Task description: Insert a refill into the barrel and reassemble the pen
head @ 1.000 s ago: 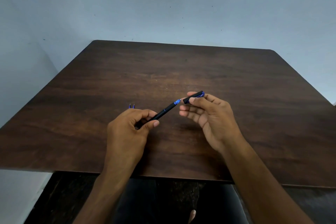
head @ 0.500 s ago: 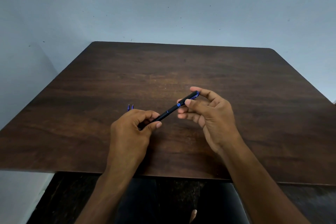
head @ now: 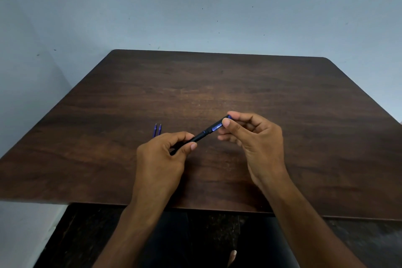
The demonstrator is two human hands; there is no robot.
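A black pen with blue trim (head: 201, 136) is held slanted above the dark wooden table (head: 217, 85). My left hand (head: 162, 156) grips its lower barrel between thumb and curled fingers. My right hand (head: 254, 137) pinches the upper end, the blue-clipped cap, with thumb and forefinger. The cap sits closed against the barrel. Two thin blue refills (head: 157, 130) lie side by side on the table just beyond my left hand, partly hidden by it.
The table's near edge (head: 87, 202) runs across in front of my lap. A pale blue wall (head: 195, 6) stands behind the table and along its left side. A dark floor shows below, with a bare toe (head: 232, 257).
The cap in my right hand has slid down over the pen's blue tip section and now meets the barrel. Both hands stay at about the same place.
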